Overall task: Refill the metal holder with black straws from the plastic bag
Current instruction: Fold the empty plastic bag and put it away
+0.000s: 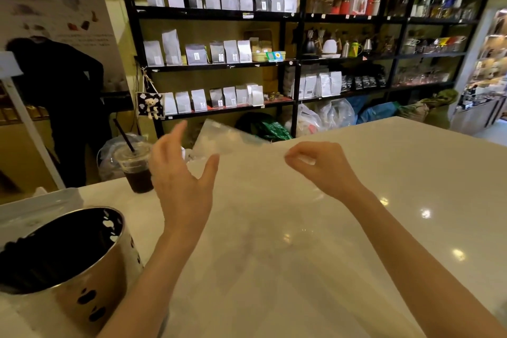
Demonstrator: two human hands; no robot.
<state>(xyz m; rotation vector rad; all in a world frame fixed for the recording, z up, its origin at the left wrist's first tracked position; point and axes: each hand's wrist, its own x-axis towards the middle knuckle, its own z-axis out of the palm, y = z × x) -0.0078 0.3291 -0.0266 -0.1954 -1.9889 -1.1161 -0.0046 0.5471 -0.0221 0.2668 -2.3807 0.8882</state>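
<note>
1. The left hand (pixel 181 173) is spread wide above the white counter (pixel 356 186), gripping nothing.
2. The right hand (pixel 321 164) is pinched narrow on a corner of the clear plastic bag (pixel 225 140), which is seen blurred just beyond both sets of fingertips.
3. The metal holder (pixel 71 263), dark with black straws (pixel 41 261), is seen well below and left of the left fingers.

Both bare forearms stretched forward from the lower edge, well apart. Left hand (pixel 182 173) raised with wrist bent back, fingers spread and pointing up, thumb splayed out to the right, nothing gripped. Right hand (pixel 321 164) at about the same height, knuckles up, fingers curled inward with thumb and forefinger tips pinched together, wrist slightly flexed.
</note>
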